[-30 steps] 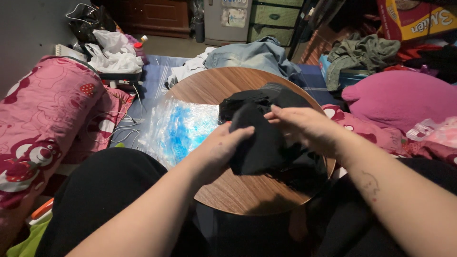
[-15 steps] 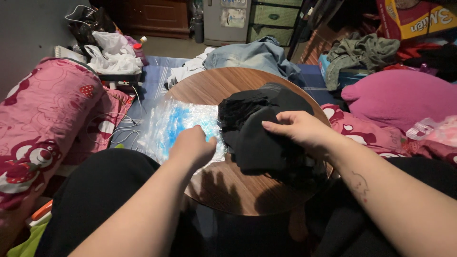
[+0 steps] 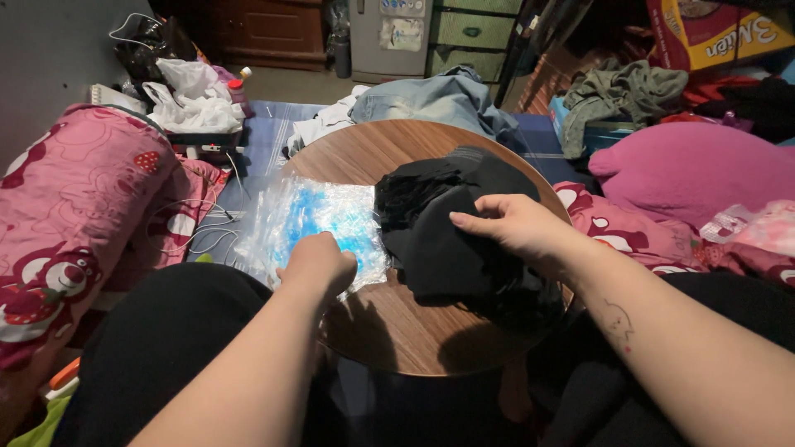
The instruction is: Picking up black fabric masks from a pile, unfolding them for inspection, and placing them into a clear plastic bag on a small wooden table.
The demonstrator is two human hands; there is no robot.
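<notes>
A crumpled black garment lies on the right half of a round wooden table. My right hand rests on top of it, fingers pinching the cloth. Beside it, on the table's left side, lies a clear plastic bag with blue inside, hanging over the edge. My left hand is closed over the near edge of that bag; whether it grips the plastic I cannot tell.
A pink patterned blanket lies to the left with cables beside it. Denim clothing sits behind the table, a magenta pillow to the right. White plastic bags and wooden drawers stand at the back.
My left hand left the black garment and moved left onto the plastic bag. My right hand stayed on the garment.
</notes>
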